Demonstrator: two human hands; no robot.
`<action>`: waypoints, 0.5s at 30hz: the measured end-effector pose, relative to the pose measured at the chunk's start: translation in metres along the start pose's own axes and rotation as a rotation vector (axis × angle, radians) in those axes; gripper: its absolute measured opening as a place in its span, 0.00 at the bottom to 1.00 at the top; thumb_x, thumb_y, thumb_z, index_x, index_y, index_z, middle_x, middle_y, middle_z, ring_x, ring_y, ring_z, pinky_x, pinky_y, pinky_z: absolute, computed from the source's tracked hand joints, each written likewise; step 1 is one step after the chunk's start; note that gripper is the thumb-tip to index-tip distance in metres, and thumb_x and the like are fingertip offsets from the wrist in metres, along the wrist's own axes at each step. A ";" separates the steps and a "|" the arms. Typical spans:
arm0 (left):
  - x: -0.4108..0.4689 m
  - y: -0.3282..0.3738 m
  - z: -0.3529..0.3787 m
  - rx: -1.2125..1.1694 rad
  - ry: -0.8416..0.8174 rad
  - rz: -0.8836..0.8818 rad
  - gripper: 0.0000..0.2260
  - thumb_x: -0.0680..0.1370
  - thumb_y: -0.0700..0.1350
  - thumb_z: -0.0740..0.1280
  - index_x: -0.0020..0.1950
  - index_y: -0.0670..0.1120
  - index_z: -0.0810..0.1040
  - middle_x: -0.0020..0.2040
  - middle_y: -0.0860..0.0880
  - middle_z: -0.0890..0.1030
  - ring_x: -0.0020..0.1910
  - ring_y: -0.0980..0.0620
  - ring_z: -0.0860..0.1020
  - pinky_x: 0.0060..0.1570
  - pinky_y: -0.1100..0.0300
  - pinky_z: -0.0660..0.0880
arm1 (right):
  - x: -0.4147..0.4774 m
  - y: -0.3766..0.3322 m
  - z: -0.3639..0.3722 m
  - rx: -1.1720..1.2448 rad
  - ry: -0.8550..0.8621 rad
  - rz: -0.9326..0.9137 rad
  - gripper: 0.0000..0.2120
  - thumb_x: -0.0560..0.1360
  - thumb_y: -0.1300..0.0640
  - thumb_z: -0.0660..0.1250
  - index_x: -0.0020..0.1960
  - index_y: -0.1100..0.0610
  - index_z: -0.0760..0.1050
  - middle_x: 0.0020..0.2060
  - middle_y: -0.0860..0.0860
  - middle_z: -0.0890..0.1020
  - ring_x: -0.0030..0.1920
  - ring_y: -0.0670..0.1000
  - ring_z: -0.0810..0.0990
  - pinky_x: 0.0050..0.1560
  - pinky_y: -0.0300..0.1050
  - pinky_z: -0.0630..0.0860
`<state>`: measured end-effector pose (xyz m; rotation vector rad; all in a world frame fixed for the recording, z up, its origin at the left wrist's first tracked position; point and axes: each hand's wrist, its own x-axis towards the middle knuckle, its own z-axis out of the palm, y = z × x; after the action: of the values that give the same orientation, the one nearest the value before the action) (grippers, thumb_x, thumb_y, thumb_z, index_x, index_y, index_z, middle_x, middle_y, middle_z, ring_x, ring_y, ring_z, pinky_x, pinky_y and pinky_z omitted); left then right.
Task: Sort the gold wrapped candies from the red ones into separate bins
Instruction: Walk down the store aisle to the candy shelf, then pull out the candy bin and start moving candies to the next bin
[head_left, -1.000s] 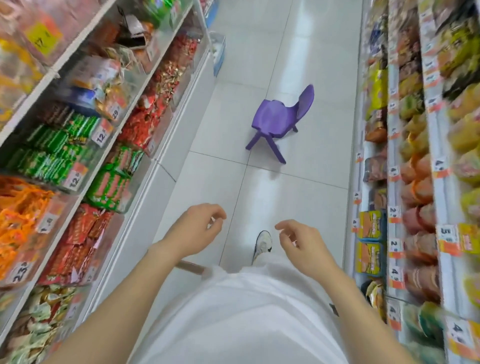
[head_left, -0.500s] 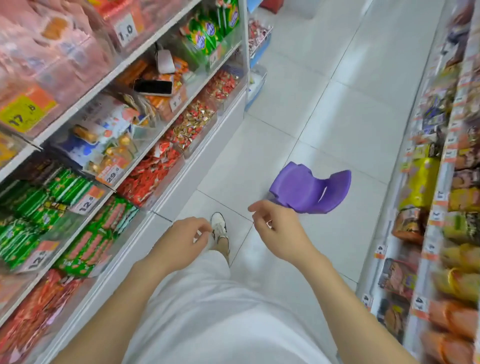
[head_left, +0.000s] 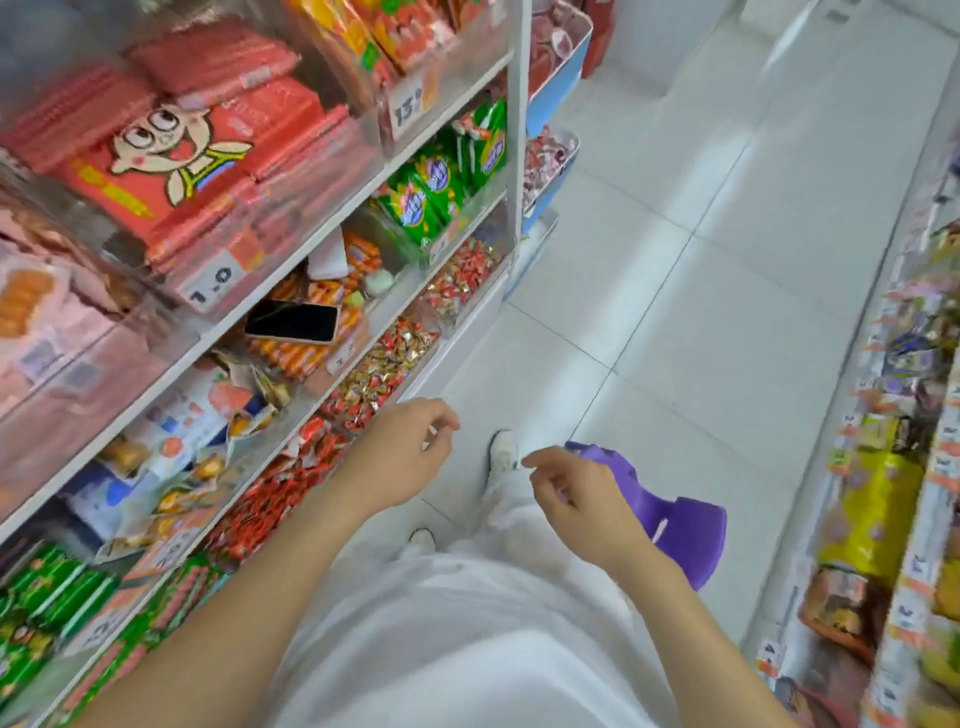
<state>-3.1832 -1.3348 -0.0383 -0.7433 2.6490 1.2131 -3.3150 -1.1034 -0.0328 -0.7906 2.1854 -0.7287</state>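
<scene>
Hovering empty beside mixed candy bin (head_left: 382, 371): left hand (head_left: 400, 457), right hand (head_left: 582, 499), fingers loosely curled, apart.

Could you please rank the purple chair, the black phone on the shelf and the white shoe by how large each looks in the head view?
1. purple chair, though the right hand partly hides it
2. black phone
3. white shoe, partly hidden; it lies farther away, so true sizes are unsure.
</scene>
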 end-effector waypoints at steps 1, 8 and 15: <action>0.018 0.000 -0.004 -0.015 0.023 -0.023 0.09 0.84 0.46 0.64 0.61 0.52 0.82 0.55 0.56 0.82 0.51 0.58 0.80 0.54 0.56 0.79 | 0.026 0.002 -0.011 -0.017 -0.013 -0.010 0.12 0.81 0.62 0.63 0.58 0.49 0.81 0.33 0.36 0.80 0.34 0.45 0.76 0.39 0.37 0.73; 0.104 -0.011 -0.015 -0.145 0.209 -0.249 0.08 0.84 0.48 0.64 0.59 0.56 0.81 0.52 0.62 0.81 0.50 0.63 0.79 0.50 0.57 0.79 | 0.214 -0.013 -0.077 -0.266 -0.298 -0.204 0.13 0.80 0.62 0.60 0.58 0.51 0.80 0.43 0.45 0.85 0.40 0.45 0.81 0.47 0.42 0.76; 0.136 -0.030 -0.008 -0.191 0.224 -0.455 0.09 0.84 0.45 0.63 0.58 0.54 0.82 0.52 0.58 0.81 0.46 0.60 0.78 0.43 0.61 0.72 | 0.314 -0.052 -0.087 -0.352 -0.434 -0.390 0.13 0.80 0.64 0.64 0.60 0.55 0.82 0.42 0.49 0.85 0.41 0.51 0.83 0.47 0.42 0.77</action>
<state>-3.2859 -1.4092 -0.0960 -1.4941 2.3392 1.3163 -3.5442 -1.3367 -0.0735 -1.4368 1.7973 -0.3059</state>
